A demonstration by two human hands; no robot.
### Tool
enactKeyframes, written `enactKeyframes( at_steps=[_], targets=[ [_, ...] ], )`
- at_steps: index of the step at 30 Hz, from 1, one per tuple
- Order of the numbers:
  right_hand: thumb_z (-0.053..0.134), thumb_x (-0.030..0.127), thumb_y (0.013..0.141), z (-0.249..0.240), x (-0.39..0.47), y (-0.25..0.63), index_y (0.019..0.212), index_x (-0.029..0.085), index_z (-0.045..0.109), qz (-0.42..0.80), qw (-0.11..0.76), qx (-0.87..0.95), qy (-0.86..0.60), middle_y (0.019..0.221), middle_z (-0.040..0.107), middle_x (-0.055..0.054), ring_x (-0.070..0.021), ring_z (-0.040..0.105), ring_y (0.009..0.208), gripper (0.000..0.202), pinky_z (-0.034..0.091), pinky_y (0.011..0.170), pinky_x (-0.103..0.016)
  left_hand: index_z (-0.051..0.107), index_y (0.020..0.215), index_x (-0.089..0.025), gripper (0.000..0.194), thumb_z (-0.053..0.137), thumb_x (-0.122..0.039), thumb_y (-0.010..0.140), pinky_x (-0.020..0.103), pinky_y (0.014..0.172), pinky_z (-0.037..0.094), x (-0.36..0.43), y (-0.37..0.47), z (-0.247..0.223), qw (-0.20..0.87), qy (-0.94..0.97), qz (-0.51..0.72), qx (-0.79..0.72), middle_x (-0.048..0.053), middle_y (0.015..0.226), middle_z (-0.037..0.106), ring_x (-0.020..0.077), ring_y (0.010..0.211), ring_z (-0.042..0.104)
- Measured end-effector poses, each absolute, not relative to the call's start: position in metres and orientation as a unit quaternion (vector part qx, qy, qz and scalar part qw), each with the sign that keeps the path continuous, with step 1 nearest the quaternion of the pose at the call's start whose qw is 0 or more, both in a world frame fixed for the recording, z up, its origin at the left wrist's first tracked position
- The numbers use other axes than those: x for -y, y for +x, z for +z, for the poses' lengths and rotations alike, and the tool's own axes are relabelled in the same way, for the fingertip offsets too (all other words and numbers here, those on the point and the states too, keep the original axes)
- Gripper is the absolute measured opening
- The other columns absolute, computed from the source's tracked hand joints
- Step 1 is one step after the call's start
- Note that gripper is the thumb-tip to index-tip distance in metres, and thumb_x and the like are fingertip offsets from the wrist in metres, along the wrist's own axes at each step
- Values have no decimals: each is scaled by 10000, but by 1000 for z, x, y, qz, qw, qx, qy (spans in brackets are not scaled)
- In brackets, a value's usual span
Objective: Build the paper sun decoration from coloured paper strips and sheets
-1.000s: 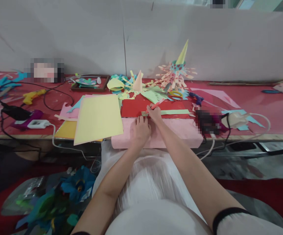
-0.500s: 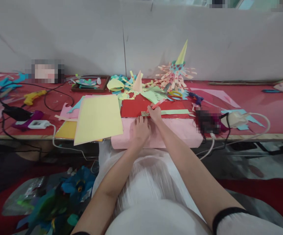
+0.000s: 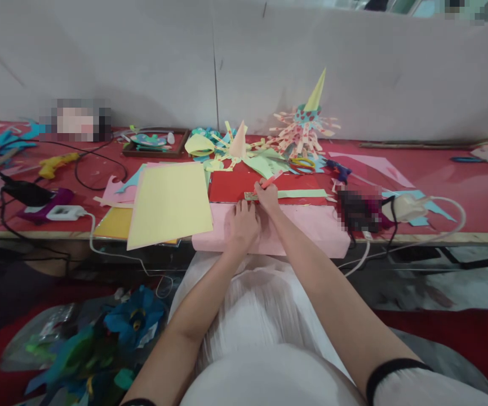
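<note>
My right hand (image 3: 267, 194) is closed around a pink-red pen (image 3: 274, 177), its tip down at a narrow pale green paper strip (image 3: 301, 193). Small marks show on the strip's left end, beside my fingers. Under the strip lies a red sheet (image 3: 231, 186). My left hand (image 3: 244, 223) rests flat with fingers stretched on a pink paper sheet (image 3: 307, 225), its fingertips just below the strip's left end. The pink sheet curls over the table's front edge. A yellow paper sheet (image 3: 170, 206) lies left of my left hand.
Behind stand paper cones with fringed strips (image 3: 307, 121), yellow-handled scissors (image 3: 302, 164) and a brown tray (image 3: 157, 149). A blue glue gun (image 3: 339, 171) and white plug (image 3: 404, 207) lie right; a yellow glue gun (image 3: 58, 164), cables and a power strip (image 3: 64, 213) lie left.
Both hands stay nearly in place, with the pen still on the strip's left end. The view has shifted very slightly.
</note>
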State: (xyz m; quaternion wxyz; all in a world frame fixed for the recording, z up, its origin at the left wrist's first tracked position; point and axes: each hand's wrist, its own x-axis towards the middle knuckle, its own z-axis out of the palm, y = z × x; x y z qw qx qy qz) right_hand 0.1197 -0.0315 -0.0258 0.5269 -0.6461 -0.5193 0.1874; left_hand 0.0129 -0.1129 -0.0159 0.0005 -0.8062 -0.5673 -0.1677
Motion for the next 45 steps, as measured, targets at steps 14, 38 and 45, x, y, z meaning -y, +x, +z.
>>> enactKeyframes(
  at_steps=[14, 38, 45],
  targets=[
    [460, 279, 737, -25, 32, 120, 526, 222, 231, 199, 533, 511, -644, 467, 257, 76, -94, 259, 496, 316, 279, 525, -236, 527, 1101, -152, 299, 363, -219, 860, 374, 914, 354, 112, 14, -19, -1, -801, -180, 571, 113, 1151, 508, 244, 1074, 449],
    [436, 267, 701, -19, 36, 121, 517, 228, 258, 185, 519, 497, -670, 449, 272, 73, -103, 280, 492, 259, 291, 540, -240, 524, 1115, -149, 309, 356, -209, 863, 372, 934, 344, 112, 13, -17, -7, -803, -170, 571, 119, 1174, 502, 240, 1105, 438],
    [446, 292, 723, -18, 37, 123, 511, 222, 281, 188, 527, 485, -672, 458, 352, 62, -106, 333, 497, 277, 298, 554, -237, 516, 1126, -141, 312, 361, -213, 864, 367, 930, 343, 112, 12, -18, -2, -807, -177, 564, 123, 1141, 507, 239, 1087, 440]
  ],
)
